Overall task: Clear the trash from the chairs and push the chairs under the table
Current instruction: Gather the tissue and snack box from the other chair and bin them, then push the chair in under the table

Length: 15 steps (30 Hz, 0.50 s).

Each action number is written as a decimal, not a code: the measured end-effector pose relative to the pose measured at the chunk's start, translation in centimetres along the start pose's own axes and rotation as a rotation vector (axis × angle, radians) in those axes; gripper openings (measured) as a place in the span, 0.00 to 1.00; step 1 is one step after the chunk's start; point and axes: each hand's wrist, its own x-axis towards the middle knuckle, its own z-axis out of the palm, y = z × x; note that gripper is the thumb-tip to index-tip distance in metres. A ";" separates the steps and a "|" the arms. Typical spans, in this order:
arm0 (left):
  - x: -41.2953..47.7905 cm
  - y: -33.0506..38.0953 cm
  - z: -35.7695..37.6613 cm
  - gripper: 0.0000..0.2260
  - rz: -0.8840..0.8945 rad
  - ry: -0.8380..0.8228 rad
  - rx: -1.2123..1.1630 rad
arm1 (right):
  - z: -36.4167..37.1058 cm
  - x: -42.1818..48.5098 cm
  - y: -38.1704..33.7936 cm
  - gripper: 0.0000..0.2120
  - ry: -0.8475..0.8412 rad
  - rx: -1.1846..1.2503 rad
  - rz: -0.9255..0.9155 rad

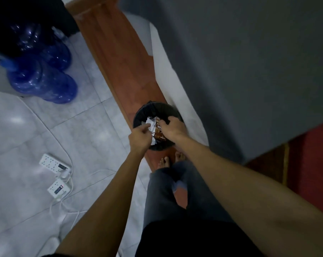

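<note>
A round black trash bin (147, 110) lined with a black bag stands on the floor in front of my bare feet. Both my hands reach over its mouth. My left hand (140, 136) pinches crumpled white paper (151, 122). My right hand (172, 129) holds a brown snack wrapper (159, 133) with printed letters, just above the bin. The paper and wrapper touch each other between my hands. No chair or table is recognisable in this view.
A red-brown wooden strip (120, 58) runs along a grey wall (249, 62). Large blue water bottles (44, 82) stand at the upper left. Two white power strips (54, 164) with cables lie on the pale tiled floor (94, 115) at the left.
</note>
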 end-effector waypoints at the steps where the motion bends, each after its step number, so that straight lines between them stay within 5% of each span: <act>1: -1.8 1.4 -0.9 0.17 0.025 -0.008 0.007 | -1.1 -2.1 -0.9 0.24 -0.001 0.017 -0.012; 15: -16.9 16.5 -7.9 0.18 0.482 -0.074 0.202 | -14.6 -19.5 -3.4 0.26 0.264 0.142 -0.264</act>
